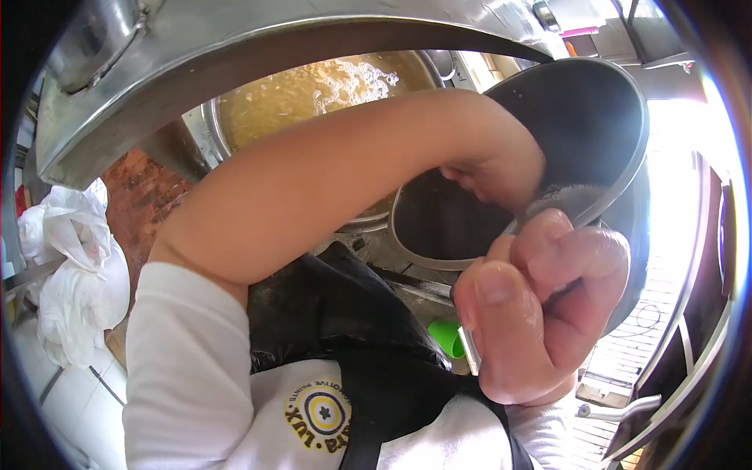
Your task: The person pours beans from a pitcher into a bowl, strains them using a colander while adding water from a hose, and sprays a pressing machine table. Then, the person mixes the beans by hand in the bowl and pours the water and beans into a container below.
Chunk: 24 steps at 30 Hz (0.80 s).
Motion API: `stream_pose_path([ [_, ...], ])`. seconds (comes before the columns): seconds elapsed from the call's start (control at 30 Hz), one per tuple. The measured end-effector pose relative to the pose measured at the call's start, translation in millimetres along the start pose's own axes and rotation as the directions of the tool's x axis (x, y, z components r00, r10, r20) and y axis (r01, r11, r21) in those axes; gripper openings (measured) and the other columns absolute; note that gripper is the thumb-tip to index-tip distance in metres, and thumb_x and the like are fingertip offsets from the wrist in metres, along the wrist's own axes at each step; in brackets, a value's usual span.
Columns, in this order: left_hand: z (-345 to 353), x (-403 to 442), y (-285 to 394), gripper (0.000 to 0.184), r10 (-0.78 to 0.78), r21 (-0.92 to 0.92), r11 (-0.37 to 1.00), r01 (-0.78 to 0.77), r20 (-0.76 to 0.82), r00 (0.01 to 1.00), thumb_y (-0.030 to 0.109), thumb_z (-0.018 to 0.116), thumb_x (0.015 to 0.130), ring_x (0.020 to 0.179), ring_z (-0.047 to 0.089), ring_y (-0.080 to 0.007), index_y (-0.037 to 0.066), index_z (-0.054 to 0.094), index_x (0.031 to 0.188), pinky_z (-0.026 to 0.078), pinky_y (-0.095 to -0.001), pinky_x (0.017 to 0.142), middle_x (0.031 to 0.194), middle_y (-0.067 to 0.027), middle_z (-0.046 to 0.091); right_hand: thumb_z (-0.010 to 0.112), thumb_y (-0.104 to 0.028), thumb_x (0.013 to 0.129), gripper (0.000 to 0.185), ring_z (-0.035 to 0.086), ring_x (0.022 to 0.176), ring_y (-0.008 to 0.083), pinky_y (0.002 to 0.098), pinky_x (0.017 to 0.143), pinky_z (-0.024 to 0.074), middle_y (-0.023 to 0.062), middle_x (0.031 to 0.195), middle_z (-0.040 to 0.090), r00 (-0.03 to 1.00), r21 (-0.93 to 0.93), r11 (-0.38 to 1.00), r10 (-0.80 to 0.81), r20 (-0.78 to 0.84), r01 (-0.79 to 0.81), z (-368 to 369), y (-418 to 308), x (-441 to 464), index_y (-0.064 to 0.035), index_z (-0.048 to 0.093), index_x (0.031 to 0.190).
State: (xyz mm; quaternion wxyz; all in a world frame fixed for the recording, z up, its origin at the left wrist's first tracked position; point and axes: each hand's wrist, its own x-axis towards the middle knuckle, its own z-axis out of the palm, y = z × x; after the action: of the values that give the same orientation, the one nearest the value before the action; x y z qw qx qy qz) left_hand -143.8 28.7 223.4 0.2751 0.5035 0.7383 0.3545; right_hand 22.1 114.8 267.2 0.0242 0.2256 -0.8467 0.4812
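Observation:
A large, deep metal pot [576,110] with a dark inside is tipped so that its mouth faces me. My left hand [501,168] reaches across and down into it, bent at the wrist. Its fingers are mostly hidden, so I cannot tell whether they hold anything. Close to the camera, my right hand [544,305] is closed at the pot's near rim, fingers curled and thumb folded over. The skin of this hand looks wet.
Behind my left forearm stands a wide metal pan [211,125] of yellowish, foamy liquid [274,86]. A metal edge [274,31] curves overhead. White plastic bags [74,266] hang at the left. A green object [446,338] shows below the pot.

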Motion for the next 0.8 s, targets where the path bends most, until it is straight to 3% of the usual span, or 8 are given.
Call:
stream_pose_path([
  [0.07,7.2,-15.8,-9.5,0.025,-0.151,0.145,0.975,0.168,-0.122,0.981,0.017,0.063,0.087,0.07,0.067,-0.0318,-0.005,0.073,0.093,0.054,-0.044,0.064,0.078,-0.0188,0.07,0.058,0.01,0.094,0.033,0.04,0.053,0.008,0.0245,0.047,0.0422,0.0051,0.085,0.042,1.0,0.043,0.999,-0.004,0.009,0.004,-2.0,0.8,-4.0,-0.0113,0.042,0.112],
  [0.2,16.4,-56.7,-44.3,0.032,0.001,-0.015,1.0,-0.003,-0.141,0.99,0.023,0.058,0.098,0.096,0.074,-0.0344,-0.001,0.075,0.11,0.056,-0.0437,0.085,0.101,-0.0219,0.075,0.06,0.01,0.093,0.033,0.038,0.05,0.0081,0.0252,0.043,0.0407,0.0059,0.086,0.041,0.998,0.167,0.986,-0.012,-0.067,0.023,-0.3,3.9,-11.3,-0.0101,0.041,0.111],
  [0.33,40.2,-108.5,-61.8,0.035,0.037,-0.097,0.991,-0.089,-0.44,0.897,0.024,0.064,0.101,0.095,0.072,-0.0305,0.0,0.071,0.125,0.055,-0.0382,0.088,0.103,-0.0201,0.075,0.068,0.022,0.083,0.037,0.045,0.05,0.0098,0.0257,0.045,0.0405,0.0085,0.083,0.047,0.982,0.352,0.93,-0.047,-0.18,0.109,9.0,5.0,-28.1,-0.0039,0.048,0.101],
  [0.37,45.3,-116.2,-62.5,0.035,0.054,-0.097,0.99,-0.105,-0.431,0.901,0.024,0.064,0.101,0.095,0.072,-0.0305,0.0,0.071,0.125,0.055,-0.0382,0.088,0.103,-0.0201,0.075,0.072,0.028,0.075,0.038,0.051,0.052,0.0111,0.0261,0.049,0.0459,0.01,0.078,0.052,0.952,0.467,0.873,0.011,-0.306,0.141,11.5,5.8,-34.4,-0.0001,0.055,0.092],
  [0.43,54.7,-126.3,-66.2,0.033,-0.258,-0.239,0.959,0.15,-0.529,0.808,0.019,0.065,0.101,0.095,0.071,-0.0257,0.0,0.071,0.127,0.054,-0.0356,0.087,0.103,-0.0174,0.076,0.063,0.03,0.081,0.044,0.038,0.047,0.0112,0.0283,0.041,0.0266,0.0092,0.088,0.041,0.993,0.429,0.895,-0.115,-0.033,0.118,-5.8,18.1,-35.7,-0.0009,0.046,0.108],
  [0.57,73.3,-111.5,-91.8,0.033,-0.263,-0.289,0.953,0.091,-0.639,0.723,0.017,0.065,0.102,0.092,0.07,-0.0192,0.0,0.071,0.13,0.053,-0.0336,0.083,0.103,-0.012,0.077,0.074,0.025,0.082,0.034,0.044,0.044,0.0141,0.0295,0.041,0.0368,0.0082,0.076,0.051,0.969,0.454,0.89,-0.152,0.192,0.05,-19.1,15.4,-22.7,0.0036,0.059,0.104],
  [0.7,57.3,-74.9,-79.9,0.035,-0.217,-0.315,0.949,-0.029,-0.713,0.667,0.02,0.064,0.105,0.083,0.06,-0.0089,-0.001,0.069,0.132,0.049,-0.0266,0.074,0.092,-0.0011,0.069,0.071,0.032,0.077,0.036,0.044,0.046,0.0168,0.028,0.043,0.0307,0.0104,0.074,0.049,0.967,0.474,0.843,-0.208,-0.149,0.254,1.3,20.9,-31.3,0.0047,0.058,0.097],
  [0.8,38.1,-35.2,-53.9,0.035,0.0,-0.222,0.939,-0.263,-0.764,0.646,0.022,0.063,0.105,0.078,0.058,-0.0092,-0.002,0.07,0.13,0.047,-0.0265,0.068,0.086,0.0001,0.065,0.076,0.028,0.076,0.038,0.051,0.051,0.0188,0.0324,0.044,0.0392,0.0126,0.082,0.054,0.981,0.508,0.839,-0.179,-0.082,0.195,0.2,30.3,-39.8,0.0007,0.062,0.098],
])
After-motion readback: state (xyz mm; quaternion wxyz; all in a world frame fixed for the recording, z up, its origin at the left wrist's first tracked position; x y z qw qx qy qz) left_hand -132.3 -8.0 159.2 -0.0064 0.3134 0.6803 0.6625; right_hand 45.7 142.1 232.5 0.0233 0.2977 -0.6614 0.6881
